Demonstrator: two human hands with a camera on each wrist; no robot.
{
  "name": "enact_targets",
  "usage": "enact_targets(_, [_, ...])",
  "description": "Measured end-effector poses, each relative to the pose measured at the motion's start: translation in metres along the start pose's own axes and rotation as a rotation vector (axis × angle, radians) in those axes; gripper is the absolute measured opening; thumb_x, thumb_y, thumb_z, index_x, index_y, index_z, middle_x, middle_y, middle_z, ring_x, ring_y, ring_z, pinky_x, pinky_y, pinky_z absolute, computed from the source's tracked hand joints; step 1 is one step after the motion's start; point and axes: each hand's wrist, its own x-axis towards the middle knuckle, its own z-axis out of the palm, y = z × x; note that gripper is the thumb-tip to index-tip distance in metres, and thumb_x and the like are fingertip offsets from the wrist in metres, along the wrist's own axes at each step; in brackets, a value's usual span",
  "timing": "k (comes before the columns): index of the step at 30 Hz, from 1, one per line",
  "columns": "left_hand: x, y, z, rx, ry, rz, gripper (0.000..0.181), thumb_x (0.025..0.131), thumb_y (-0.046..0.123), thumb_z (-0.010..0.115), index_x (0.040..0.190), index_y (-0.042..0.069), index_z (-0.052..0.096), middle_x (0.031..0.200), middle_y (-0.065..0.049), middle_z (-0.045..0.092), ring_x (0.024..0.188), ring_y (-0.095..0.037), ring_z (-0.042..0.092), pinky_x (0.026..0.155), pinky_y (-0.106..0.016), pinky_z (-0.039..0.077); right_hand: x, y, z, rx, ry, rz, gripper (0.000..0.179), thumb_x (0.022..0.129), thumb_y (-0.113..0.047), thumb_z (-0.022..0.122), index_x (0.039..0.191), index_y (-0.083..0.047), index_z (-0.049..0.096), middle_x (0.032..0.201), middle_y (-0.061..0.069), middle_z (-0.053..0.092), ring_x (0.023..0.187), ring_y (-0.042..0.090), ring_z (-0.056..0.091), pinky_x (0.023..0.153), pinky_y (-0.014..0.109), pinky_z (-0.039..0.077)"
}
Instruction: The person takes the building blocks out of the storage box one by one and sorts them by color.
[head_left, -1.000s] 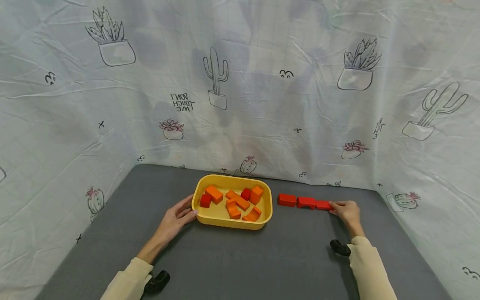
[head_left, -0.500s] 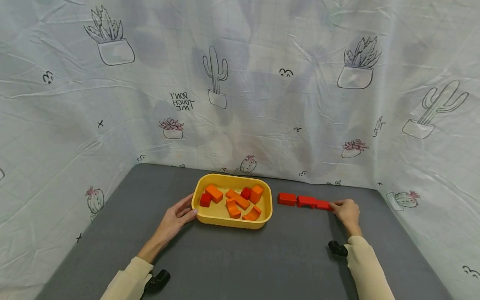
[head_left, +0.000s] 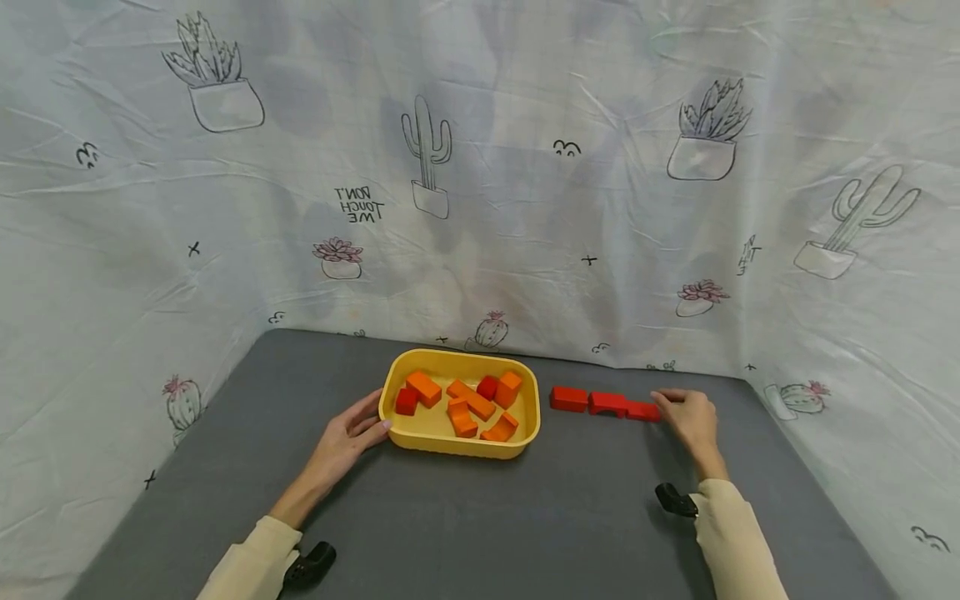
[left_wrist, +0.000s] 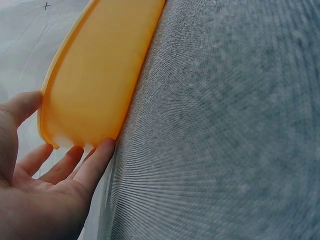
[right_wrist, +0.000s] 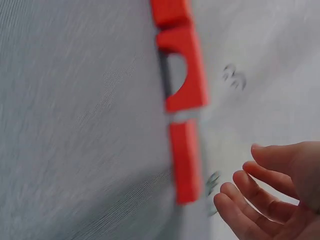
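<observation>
My left hand (head_left: 335, 451) rests at the left end of a yellow tray (head_left: 459, 443), fingers spread along its wall. In the left wrist view, the fingertips (left_wrist: 106, 145) touch the tray's outer wall and the thumb (left_wrist: 26, 104) meets its rim. My right hand (head_left: 692, 422) is just past the right end of a row of red blocks, holding nothing. That row has a rectangular block (head_left: 569, 399), an arch block (head_left: 607, 402) and a flatter block (head_left: 642, 411). In the right wrist view, relaxed fingers (right_wrist: 252, 197) are apart from the flatter block (right_wrist: 184, 162).
Inside the tray lie several orange blocks (head_left: 424, 388) and two red ones, including a red block (head_left: 407, 402) at the left. A grey cloth (head_left: 480, 525) covers the table. White curtains (head_left: 510, 183) with cactus drawings hang behind and beside it.
My right hand has let go of the flatter red block and lifted slightly from it. The left hand and the tray keep their places; the head view has shifted a little.
</observation>
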Motion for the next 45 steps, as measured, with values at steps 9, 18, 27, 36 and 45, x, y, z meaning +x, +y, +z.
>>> enact_targets(9, [0.0,0.0,-0.001,0.011,-0.011,0.004,0.067,0.096,0.024,0.066,0.153,0.009,0.034,0.155,-0.018,0.033,0.13,-0.037,0.048,0.094,-0.027,0.054,-0.001,-0.065,0.012,0.14,0.006,-0.198,0.023,0.092,-0.014,0.071,0.107,0.002,0.074,0.095,0.021,0.073,0.078,0.033,0.07,0.056,0.026,0.055])
enact_targets(18, [0.001,0.001,-0.001,0.007,-0.021,-0.001,0.066,0.097,0.023,0.064,0.153,0.01,0.033,0.155,-0.017,0.033,0.131,-0.036,0.047,0.095,-0.027,0.053,-0.02,-0.157,0.054,0.278,-0.118,-0.401,0.02,0.087,-0.01,0.075,0.105,-0.001,0.076,0.099,0.015,0.073,0.083,0.029,0.071,0.074,0.042,0.061])
enact_targets(27, [0.001,0.001,-0.003,-0.013,-0.018,0.007,0.067,0.096,0.024,0.065,0.153,0.01,0.033,0.152,-0.02,0.037,0.131,-0.037,0.047,0.093,-0.025,0.054,-0.049,-0.234,0.115,0.277,-0.333,-0.52,0.025,0.085,-0.011,0.077,0.108,-0.002,0.075,0.103,0.011,0.073,0.083,0.021,0.07,0.069,0.027,0.06])
enact_targets(36, [0.002,0.0,-0.003,-0.029,-0.034,0.024,0.067,0.097,0.023,0.064,0.154,0.009,0.032,0.15,-0.023,0.039,0.131,-0.039,0.046,0.094,-0.027,0.054,-0.065,-0.264,0.162,0.238,-0.451,-0.451,0.027,0.084,-0.012,0.079,0.109,-0.002,0.075,0.107,0.008,0.073,0.087,0.02,0.071,0.074,0.023,0.059])
enact_targets(45, [0.0,0.0,-0.002,-0.036,-0.037,0.031,0.067,0.097,0.023,0.064,0.154,0.008,0.031,0.148,-0.024,0.039,0.13,-0.039,0.047,0.093,-0.025,0.054,-0.069,-0.277,0.185,0.119,-0.477,-0.464,0.027,0.083,-0.01,0.079,0.11,-0.007,0.076,0.102,0.005,0.073,0.081,0.014,0.065,0.072,0.019,0.056])
